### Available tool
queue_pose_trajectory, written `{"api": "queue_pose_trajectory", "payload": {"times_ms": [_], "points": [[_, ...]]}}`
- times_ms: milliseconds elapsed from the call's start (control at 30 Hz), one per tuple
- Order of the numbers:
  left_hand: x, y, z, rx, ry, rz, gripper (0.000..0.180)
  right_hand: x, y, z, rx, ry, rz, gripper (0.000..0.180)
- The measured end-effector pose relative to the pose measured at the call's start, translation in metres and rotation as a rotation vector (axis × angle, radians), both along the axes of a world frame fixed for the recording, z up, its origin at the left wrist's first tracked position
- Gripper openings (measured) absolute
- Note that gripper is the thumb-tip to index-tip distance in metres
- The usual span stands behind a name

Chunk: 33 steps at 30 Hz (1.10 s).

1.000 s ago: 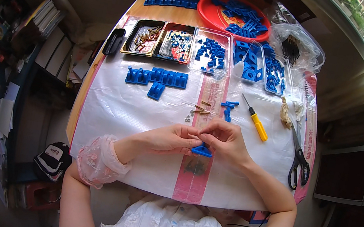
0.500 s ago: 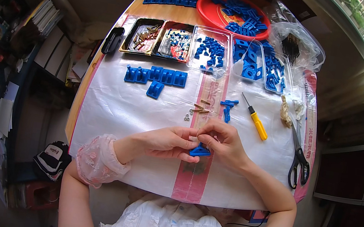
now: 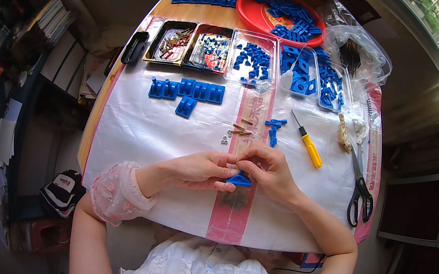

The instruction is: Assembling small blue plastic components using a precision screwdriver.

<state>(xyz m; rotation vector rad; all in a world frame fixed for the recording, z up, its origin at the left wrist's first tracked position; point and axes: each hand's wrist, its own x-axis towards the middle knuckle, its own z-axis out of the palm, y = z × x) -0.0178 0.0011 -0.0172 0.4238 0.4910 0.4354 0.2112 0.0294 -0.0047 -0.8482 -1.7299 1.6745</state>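
Okay, so the blue plastic bracket (image 3: 239, 181) is pinched at the left hand's (image 3: 203, 170) fingertips, just below mid-frame. The right hand's (image 3: 267, 171) thumb and fingers are pressed together right above it; anything gripped there can't be made out.

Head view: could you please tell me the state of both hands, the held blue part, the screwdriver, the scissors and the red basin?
Left hand: fingers closed on the blue part
Right hand: fingertips pinched together just above the part; anything between them is hidden
Blue part: held, partly covered by fingers
Screwdriver: lying down, unheld
Scissors: lying down, unheld
Red basin: uncovered, holding blue pieces
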Motion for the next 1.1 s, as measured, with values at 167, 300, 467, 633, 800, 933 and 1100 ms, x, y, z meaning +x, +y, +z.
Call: {"api": "queue_pose_trajectory", "payload": {"times_ms": [167, 300, 467, 633, 800, 933, 1100], "points": [[0.001, 0.0, 0.004, 0.072, 0.114, 0.004, 0.034, -0.001, 0.0, -0.002, 0.053, 0.009, -0.011, 0.008], [0.002, 0.001, 0.002, 0.079, 0.167, -0.002, 0.04, 0.0, 0.0, -0.004, -0.016, 0.026, -0.007, 0.007], [0.001, 0.002, 0.002, 0.102, 0.176, -0.015, 0.039, -0.001, 0.0, -0.008, 0.002, 0.064, -0.002, 0.007], [-0.001, 0.003, -0.004, 0.142, 0.192, -0.032, 0.038, -0.002, -0.001, -0.002, -0.05, 0.049, 0.012, 0.007], [0.0, 0.004, -0.002, 0.036, 0.044, 0.034, 0.028, 0.0, 0.002, -0.002, -0.216, 0.052, -0.01, 0.007], [-0.003, 0.009, -0.002, 0.071, -0.004, 0.07, 0.034, 0.0, 0.006, -0.006, -0.042, 0.178, -0.083, 0.006], [0.003, 0.004, 0.021, 0.184, 0.044, 0.138, 0.04, 0.003, 0.009, -0.012, 0.029, 0.219, -0.166, 0.007]]}}
